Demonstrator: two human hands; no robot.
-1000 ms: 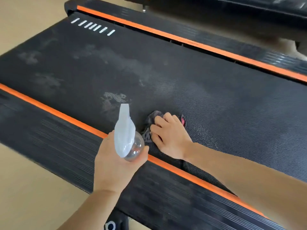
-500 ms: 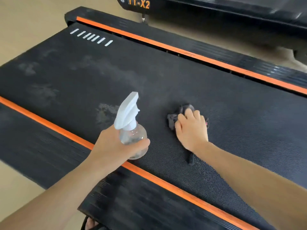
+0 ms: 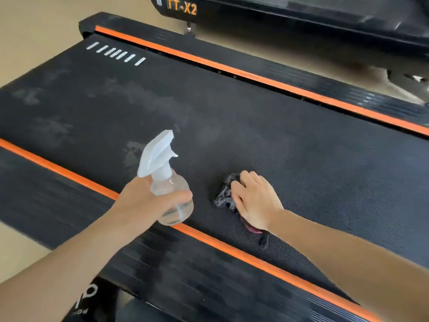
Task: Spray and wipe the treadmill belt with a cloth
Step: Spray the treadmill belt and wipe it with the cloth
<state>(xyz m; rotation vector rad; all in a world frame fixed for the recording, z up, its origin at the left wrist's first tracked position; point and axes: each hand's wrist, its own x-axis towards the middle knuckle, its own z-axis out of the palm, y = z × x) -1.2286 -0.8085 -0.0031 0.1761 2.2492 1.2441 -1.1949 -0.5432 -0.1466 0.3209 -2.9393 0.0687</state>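
Note:
The black textured treadmill belt (image 3: 290,140) runs across the view, with pale dusty smears at its left part. My left hand (image 3: 148,201) grips a clear spray bottle (image 3: 173,201) with a white trigger head, held above the near orange stripe. My right hand (image 3: 255,201) lies on a dark grey cloth (image 3: 224,194) and presses it onto the belt near the near edge. Most of the cloth is hidden under the hand; a dark end sticks out by the wrist.
Orange stripes (image 3: 232,249) border the belt on the near and far sides, with black ribbed side rails (image 3: 197,287) beyond them. A second black machine marked TT-X2 (image 3: 182,8) stands at the top. Beige floor (image 3: 34,31) lies to the left.
My right hand slid the cloth away from the near edge across the belt, then back toward the near stripe. The bottle tilted more upright in my left hand.

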